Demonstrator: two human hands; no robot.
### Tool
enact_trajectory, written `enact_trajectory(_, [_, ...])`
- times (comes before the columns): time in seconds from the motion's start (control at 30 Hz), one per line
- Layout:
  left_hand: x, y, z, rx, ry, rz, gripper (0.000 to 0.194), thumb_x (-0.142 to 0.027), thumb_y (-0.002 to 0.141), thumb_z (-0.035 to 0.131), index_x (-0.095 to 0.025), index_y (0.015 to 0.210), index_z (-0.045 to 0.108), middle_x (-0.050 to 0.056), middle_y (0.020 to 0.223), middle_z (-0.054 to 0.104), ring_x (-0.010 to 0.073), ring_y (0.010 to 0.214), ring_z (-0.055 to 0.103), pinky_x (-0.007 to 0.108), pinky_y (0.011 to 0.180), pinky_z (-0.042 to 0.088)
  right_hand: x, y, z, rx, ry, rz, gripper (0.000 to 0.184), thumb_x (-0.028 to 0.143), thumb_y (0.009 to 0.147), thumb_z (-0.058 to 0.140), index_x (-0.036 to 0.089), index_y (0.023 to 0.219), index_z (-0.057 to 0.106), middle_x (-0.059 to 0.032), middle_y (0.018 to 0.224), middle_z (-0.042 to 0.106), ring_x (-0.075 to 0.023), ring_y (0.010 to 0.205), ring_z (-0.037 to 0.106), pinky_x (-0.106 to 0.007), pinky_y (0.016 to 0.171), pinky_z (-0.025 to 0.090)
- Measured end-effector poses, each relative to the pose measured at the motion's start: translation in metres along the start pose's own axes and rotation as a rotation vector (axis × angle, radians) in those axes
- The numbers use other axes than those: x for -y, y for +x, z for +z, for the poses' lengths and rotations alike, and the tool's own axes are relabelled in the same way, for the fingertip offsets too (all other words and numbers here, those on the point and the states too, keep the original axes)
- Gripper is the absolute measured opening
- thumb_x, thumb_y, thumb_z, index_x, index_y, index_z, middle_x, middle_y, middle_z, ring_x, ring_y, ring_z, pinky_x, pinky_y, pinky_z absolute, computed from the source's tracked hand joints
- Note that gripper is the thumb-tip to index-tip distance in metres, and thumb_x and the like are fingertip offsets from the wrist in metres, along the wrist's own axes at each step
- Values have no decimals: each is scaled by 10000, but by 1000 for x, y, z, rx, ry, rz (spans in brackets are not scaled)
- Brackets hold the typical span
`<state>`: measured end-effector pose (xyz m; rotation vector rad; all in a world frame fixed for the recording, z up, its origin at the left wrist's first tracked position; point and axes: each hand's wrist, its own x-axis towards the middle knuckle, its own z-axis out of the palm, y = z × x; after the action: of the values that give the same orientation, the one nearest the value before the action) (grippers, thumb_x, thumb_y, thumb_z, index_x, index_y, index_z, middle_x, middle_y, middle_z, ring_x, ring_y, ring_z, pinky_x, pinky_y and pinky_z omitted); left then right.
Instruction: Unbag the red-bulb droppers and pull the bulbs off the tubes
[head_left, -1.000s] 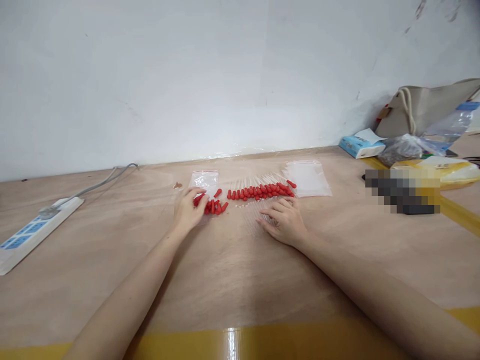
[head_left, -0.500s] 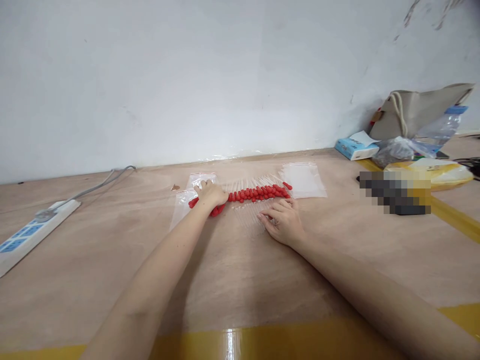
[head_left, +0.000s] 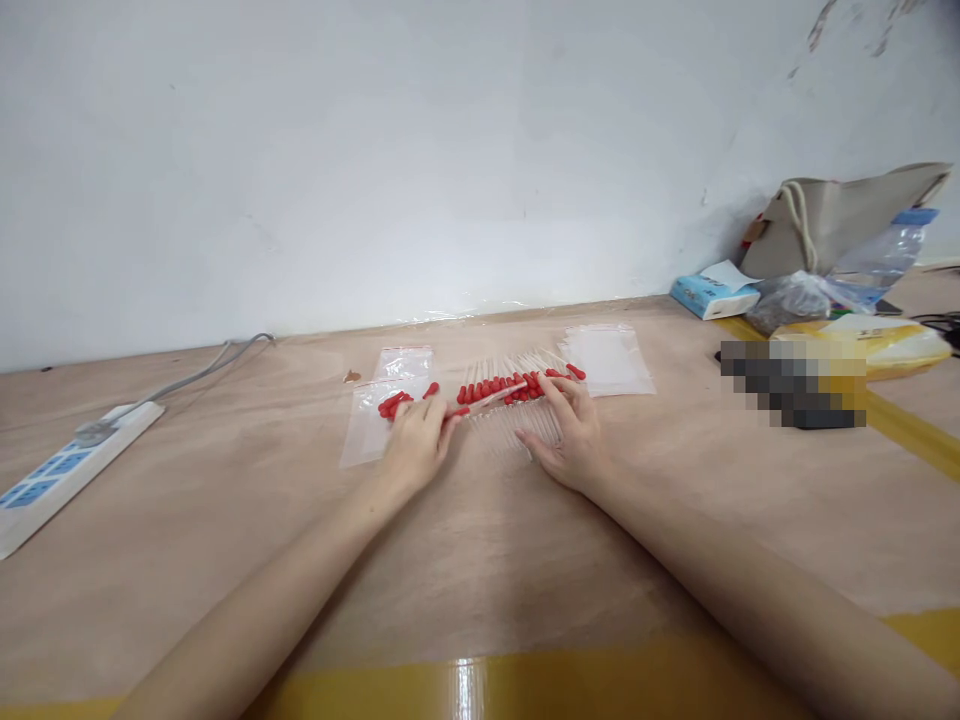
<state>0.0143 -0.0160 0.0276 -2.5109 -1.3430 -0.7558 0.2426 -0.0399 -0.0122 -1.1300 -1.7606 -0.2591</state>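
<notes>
My left hand [head_left: 416, 440] has its thumb and fingers closed on a dropper [head_left: 486, 398], its red bulb at my fingertips and its clear thin tube slanting up to the right. My right hand [head_left: 574, 435] is open, thumb and fingers apart, with the fingertips at a row of red rubber bulbs [head_left: 491, 386]. Thin clear tubes [head_left: 517, 425] lie side by side below the row, and more stick out above it. Several loose red bulbs [head_left: 393, 404] rest on a clear plastic bag [head_left: 361, 430] beyond my left hand.
More plastic bags [head_left: 619, 360] are stacked right of the row. A power strip [head_left: 90, 470] with a grey cable lies at left. At the right are a blue tissue pack [head_left: 712, 293], a beige bag [head_left: 847, 225], a bottle [head_left: 892, 255] and a yellow-white package [head_left: 892, 345]. A wall stands behind.
My left hand has drawn back towards me and now holds a dropper. My right hand's fingers have spread and reached up to the red bulbs. The bulbs at left are uncovered.
</notes>
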Motion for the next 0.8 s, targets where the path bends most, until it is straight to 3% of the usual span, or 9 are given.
enact_trajectory(0.07, [-3,-18,7,-31,-96,97,172,-285,873,414,-188,742,471,29,750,583,170,737,540,315,724,383,1,0,-1,29,-32,-66,674,455,764,549,194,1342,321,-138,1255,433,-261,1121,442,-415,920,359])
enact_trajectory(0.13, [-6,-29,14,-65,-176,149,143,-265,863,448,-187,747,478,33,781,593,162,767,545,302,731,399,3,1,-3,102,-63,-146,601,448,780,540,213,1310,379,-113,1230,488,-244,1118,454,-422,960,314])
enact_trajectory(0.33, [-15,-32,20,-136,-273,198,73,-237,855,475,-189,825,521,39,843,613,142,802,558,287,753,446,6,0,-3,221,-70,-285,282,374,810,547,288,1075,596,-4,864,670,-172,945,542,-447,994,196])
enact_trajectory(0.47, [-17,-32,20,-138,-274,188,124,-257,860,465,-193,930,545,51,886,621,149,830,569,298,776,452,8,-1,0,272,-83,-316,202,335,839,511,263,976,641,19,677,630,-132,757,530,-429,965,211])
enact_trajectory(0.6, [-17,-31,21,-115,-239,224,217,-289,846,494,-201,1035,555,65,966,618,168,888,553,329,803,429,10,-1,1,320,-74,-350,204,313,860,468,244,908,653,10,662,606,-130,739,494,-385,936,240])
enact_trajectory(0.8, [-17,-28,19,-77,-180,261,155,-304,842,506,-190,845,611,36,823,640,159,789,524,325,732,380,12,-1,-3,326,-13,-364,198,291,865,463,258,872,658,27,614,594,-115,682,470,-378,917,239])
